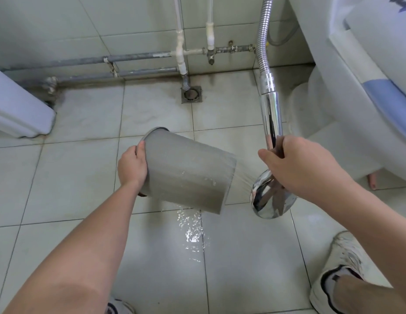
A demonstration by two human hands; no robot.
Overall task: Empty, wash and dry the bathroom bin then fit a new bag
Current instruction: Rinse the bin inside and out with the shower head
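Note:
A grey round bin [186,171] hangs tipped on its side above the tiled floor, its open mouth turned right. My left hand [131,165] grips its base end, thumb over the edge. My right hand [301,164] grips the handle of a chrome shower head [271,196]. Fine jets spray from the head into the bin's mouth. Water runs off the bin's lower edge into a puddle [193,232] on the floor.
A floor drain [191,94] lies at the back by the wall pipes [138,56]. The metal shower hose [263,32] rises at the upper right. A white toilet [356,91] fills the right side. A white object [18,109] stands at the left. My shoes [340,268] show at the bottom.

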